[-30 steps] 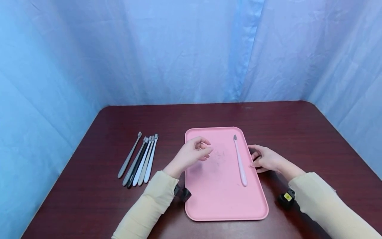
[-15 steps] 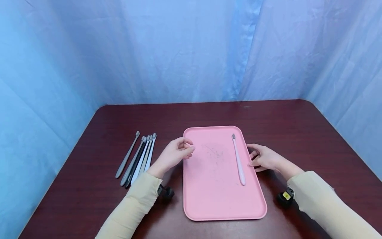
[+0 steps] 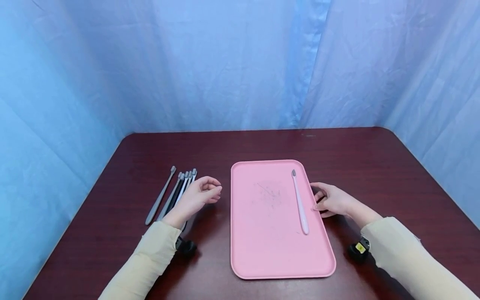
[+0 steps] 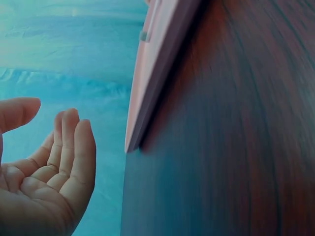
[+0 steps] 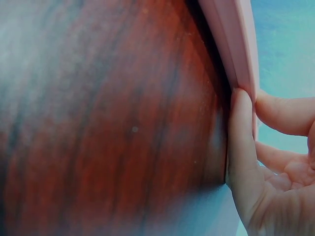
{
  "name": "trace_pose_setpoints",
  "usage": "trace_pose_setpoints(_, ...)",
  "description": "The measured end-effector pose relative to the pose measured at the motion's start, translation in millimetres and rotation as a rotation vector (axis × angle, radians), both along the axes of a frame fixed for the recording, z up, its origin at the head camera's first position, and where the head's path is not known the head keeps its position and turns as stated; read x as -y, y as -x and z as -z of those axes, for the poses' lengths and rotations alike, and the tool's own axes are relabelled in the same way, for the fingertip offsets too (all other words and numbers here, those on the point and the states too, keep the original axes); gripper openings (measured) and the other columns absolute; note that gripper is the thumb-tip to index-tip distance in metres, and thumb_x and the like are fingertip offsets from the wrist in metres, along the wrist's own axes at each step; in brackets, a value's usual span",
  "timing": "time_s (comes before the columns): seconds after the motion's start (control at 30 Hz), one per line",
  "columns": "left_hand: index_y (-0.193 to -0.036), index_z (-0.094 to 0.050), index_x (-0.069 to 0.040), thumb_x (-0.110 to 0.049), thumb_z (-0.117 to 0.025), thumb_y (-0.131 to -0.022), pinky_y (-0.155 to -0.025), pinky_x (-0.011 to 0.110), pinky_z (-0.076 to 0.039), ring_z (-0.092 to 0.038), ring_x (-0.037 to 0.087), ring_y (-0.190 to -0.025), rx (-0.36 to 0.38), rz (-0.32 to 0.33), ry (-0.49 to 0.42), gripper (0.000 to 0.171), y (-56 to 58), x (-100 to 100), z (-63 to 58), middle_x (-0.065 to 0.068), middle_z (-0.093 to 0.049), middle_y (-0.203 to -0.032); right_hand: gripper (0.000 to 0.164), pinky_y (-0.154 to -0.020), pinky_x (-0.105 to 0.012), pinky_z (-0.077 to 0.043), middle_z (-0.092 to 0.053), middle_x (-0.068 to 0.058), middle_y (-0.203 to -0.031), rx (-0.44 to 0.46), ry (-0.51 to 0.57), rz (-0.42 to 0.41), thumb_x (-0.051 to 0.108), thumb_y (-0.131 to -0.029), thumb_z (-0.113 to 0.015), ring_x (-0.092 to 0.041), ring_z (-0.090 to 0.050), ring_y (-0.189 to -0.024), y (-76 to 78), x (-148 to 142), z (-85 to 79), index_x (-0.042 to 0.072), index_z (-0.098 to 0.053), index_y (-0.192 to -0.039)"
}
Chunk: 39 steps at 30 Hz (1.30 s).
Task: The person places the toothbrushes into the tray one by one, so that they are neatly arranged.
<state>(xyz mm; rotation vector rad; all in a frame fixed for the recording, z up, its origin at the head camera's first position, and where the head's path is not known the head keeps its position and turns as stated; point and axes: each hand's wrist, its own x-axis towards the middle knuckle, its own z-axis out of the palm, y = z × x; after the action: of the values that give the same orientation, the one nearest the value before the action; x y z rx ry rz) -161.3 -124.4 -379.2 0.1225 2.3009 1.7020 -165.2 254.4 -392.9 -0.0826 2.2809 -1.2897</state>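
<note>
A pink tray lies on the table with a pale lilac toothbrush inside it, near the right side. My right hand pinches the tray's right rim, thumb over the edge and fingers on the outside; the right wrist view shows this thumb against the rim. Between the tray and a group of toothbrushes, my left hand hovers with loosely bent fingers, holding nothing. Its palm is bare in the left wrist view. The left hand and sleeve hide parts of several toothbrushes.
A grey toothbrush lies at the left end of the group, a little apart from the others. The dark red-brown table has rounded back corners. Blue curtains hang behind it and along both sides.
My left hand has moved left from above the tray, past its left rim, and now covers part of the toothbrush group. The right hand keeps its place at the tray's rim.
</note>
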Motion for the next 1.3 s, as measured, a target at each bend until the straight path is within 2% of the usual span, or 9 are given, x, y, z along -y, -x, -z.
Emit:
trace_pose_setpoints(0.2,-0.113,-0.054,-0.001,-0.015,-0.058,-0.094,-0.082,0.033,-0.056,-0.063,0.032,-0.095,0.002,-0.020,0.055,0.024,-2.0,13.5,-3.3,0.023,-0.061,-0.103,0.077,-0.066,-0.037,-0.059,-0.054,-0.017,-0.099,-0.001,0.008,-0.001,-0.006,-0.081,-0.063,-0.016,-0.060,-0.076,-0.5,0.0,1.2,-0.008,-0.018,-0.144)
trace_pose_setpoints(0.43,-0.115,-0.052,0.000,-0.017,-0.057,-0.095,-0.083,0.034,-0.056,-0.063,0.033,-0.096,-0.003,-0.021,0.095,0.028,-4.2,35.1,-5.3,0.024,-0.060,-0.107,0.077,-0.066,-0.038,-0.059,-0.054,-0.017,-0.100,0.001,-0.004,0.000,-0.006,-0.082,-0.063,-0.015,-0.061,-0.076,-0.5,0.4,2.7,-0.008,-0.018,-0.144)
trace_pose_setpoints(0.83,-0.122,-0.049,0.001,-0.019,-0.055,-0.097,-0.085,0.038,-0.056,-0.065,0.027,-0.095,-0.037,-0.081,0.230,0.033,-6.8,73.1,-3.3,0.021,-0.060,-0.106,0.076,-0.065,-0.037,-0.059,-0.054,-0.016,-0.098,-0.002,0.006,0.001,-0.006,-0.082,-0.063,-0.015,-0.060,-0.075,0.1,-0.5,1.4,-0.008,-0.019,-0.144)
trace_pose_setpoints(1.3,-0.127,-0.045,0.005,-0.021,-0.056,-0.096,-0.087,0.042,-0.054,-0.063,0.032,-0.103,-0.046,-0.033,0.320,0.042,-12.3,105.9,-6.1,0.023,-0.059,-0.113,0.076,-0.066,-0.037,-0.059,-0.053,-0.017,-0.099,0.003,-0.006,0.003,-0.006,-0.082,-0.064,-0.016,-0.060,-0.076,0.4,0.3,-0.4,-0.008,-0.020,-0.144)
